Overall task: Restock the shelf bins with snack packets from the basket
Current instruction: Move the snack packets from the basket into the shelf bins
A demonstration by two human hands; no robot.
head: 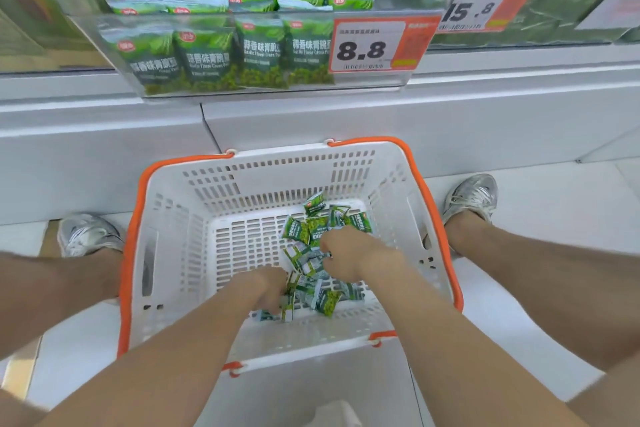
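Head view: scooping packets (304, 231) from basket (173, 215).
Left hand (265, 288), right hand (348, 253) curl fingers round handfuls, likely for the bin (242, 87).

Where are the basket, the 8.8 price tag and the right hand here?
basket (175, 246): head view, its bare left wall.
8.8 price tag (362, 50): head view, the printed number.
right hand (349, 253): head view, back of the hand.

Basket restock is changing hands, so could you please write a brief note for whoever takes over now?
Left hand grips packets at the basket's near side; right hand grips more mid-pile.
A small pile remains in the basket, on the floor below the bin.
Bin already well stocked.
Left: lift both handfuls into the bin, then the rest.
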